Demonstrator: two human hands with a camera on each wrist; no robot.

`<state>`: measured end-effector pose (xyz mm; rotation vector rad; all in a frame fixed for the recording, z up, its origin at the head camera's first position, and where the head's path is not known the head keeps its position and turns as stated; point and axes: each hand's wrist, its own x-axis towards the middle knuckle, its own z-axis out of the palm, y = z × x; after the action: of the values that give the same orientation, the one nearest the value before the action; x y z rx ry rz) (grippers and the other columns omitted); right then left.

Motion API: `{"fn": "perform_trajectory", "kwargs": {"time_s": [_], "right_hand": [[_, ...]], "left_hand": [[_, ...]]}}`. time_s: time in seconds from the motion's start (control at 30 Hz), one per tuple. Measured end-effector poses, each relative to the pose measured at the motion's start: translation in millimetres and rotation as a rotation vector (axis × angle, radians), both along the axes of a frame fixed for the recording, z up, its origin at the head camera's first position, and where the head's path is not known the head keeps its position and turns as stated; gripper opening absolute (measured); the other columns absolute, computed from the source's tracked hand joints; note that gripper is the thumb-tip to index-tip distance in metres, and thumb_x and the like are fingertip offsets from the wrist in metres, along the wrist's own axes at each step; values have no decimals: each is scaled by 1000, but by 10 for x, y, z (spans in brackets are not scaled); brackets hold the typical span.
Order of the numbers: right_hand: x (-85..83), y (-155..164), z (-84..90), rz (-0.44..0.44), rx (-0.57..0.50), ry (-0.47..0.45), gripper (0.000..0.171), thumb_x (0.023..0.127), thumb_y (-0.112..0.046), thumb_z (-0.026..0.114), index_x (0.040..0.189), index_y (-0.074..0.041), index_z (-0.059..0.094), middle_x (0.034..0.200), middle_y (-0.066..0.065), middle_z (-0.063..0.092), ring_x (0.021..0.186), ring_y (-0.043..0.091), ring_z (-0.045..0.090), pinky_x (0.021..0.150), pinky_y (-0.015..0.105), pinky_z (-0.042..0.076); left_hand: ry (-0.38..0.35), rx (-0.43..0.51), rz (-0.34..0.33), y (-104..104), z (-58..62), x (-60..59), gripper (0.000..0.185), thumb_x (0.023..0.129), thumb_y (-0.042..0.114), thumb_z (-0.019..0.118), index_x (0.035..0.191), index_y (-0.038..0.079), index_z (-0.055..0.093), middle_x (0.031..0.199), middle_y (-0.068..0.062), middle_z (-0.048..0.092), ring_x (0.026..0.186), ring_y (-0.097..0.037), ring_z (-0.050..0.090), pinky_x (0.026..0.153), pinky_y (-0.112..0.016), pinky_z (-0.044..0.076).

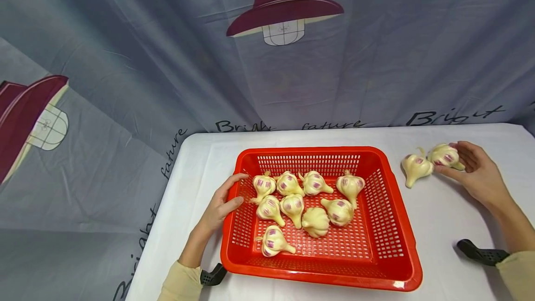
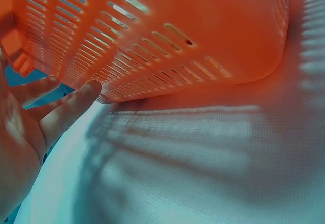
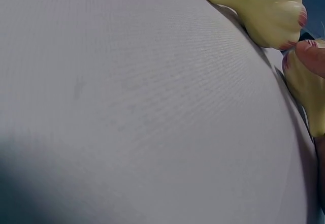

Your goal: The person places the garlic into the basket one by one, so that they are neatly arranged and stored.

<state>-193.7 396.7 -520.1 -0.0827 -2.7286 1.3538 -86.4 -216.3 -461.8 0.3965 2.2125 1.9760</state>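
A red plastic basket (image 1: 330, 277) stands on the white table, with several garlic bulbs (image 1: 315, 222) lying in its left and middle part. My left hand (image 1: 219, 206) rests on the left rim, its fingers fairly straight; in the left wrist view the hand (image 2: 30, 127) is beside the slotted wall (image 2: 213, 36). To the right of the basket, my right hand (image 1: 480, 171) holds a garlic bulb (image 1: 444, 154) between thumb and fingers. Another garlic bulb (image 1: 417, 167) lies just left of it. The right wrist view shows the thumb (image 3: 312, 56) against the held bulb (image 3: 304, 84).
A white cloth (image 1: 200, 166) covers the table. Behind it hangs a grey curtain (image 1: 167, 59) printed with lamps and lettering. Black straps (image 1: 480, 252) are worn at both wrists, near the table surface.
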Motion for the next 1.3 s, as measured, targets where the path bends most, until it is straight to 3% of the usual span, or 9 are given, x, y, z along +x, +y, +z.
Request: {"fn": "perform_trajectory", "kwargs": {"time_s": [0.1,0.23,0.83,0.87,0.93,1.0,1.07,1.2,1.3], "right_hand": [[-26,-9,18,17,12,-24,99,91,-28,76,161,-3,10,161,30,17,150,39,14,123,34,10],[-65,-21,39,54,22,-58,101,92,-30,76,160,0,7,160,33,14,147,50,12,120,57,6],[-21,-2,143,17,75,-154,99,92,-39,73,158,5,14,156,38,20,141,57,20,111,69,19],[-7,2,162,14,77,-153,98,92,-39,73,158,5,15,155,38,22,141,56,22,113,66,21],[23,14,202,6,91,-139,96,92,-39,74,157,4,19,153,35,29,140,45,33,117,42,31],[53,30,247,3,87,-115,93,91,-37,76,157,2,24,145,24,41,129,21,45,104,16,38],[87,41,302,2,71,-89,90,89,-33,78,156,0,29,130,5,49,109,2,47,80,3,38],[163,27,431,20,-5,-45,80,88,-24,80,154,-7,38,110,-23,45,90,-14,44,68,1,40],[228,-2,539,53,-78,-5,66,89,-14,79,146,-21,46,107,-25,48,87,-14,50,69,2,44]], "left_hand": [[4,-2,0,1,-2,-3,52,96,8,50,147,11,44,144,-26,44,115,-50,55,77,-46,61],[6,2,-5,-3,-10,-6,52,96,9,50,147,11,44,144,-27,44,115,-51,55,77,-46,61],[-17,21,-9,1,-2,-6,54,95,10,52,148,12,44,145,-26,43,115,-49,56,77,-48,60],[-18,23,-10,2,-3,-8,54,95,10,52,148,12,44,145,-26,43,115,-49,55,77,-48,60],[-18,23,-12,2,-5,-9,53,95,11,52,148,12,44,145,-26,43,115,-49,55,77,-48,60],[-15,24,-14,1,-8,-11,53,96,11,52,148,12,44,145,-26,43,115,-49,55,77,-48,60],[-10,21,-14,0,-11,-14,53,96,11,52,148,12,44,144,-26,43,115,-49,55,77,-47,60],[0,7,-6,2,-12,-17,52,95,11,52,147,13,45,143,-25,44,115,-48,55,77,-47,61],[0,-4,0,2,-11,-12,52,95,11,52,147,14,45,143,-24,45,114,-47,56,77,-46,61]]}}
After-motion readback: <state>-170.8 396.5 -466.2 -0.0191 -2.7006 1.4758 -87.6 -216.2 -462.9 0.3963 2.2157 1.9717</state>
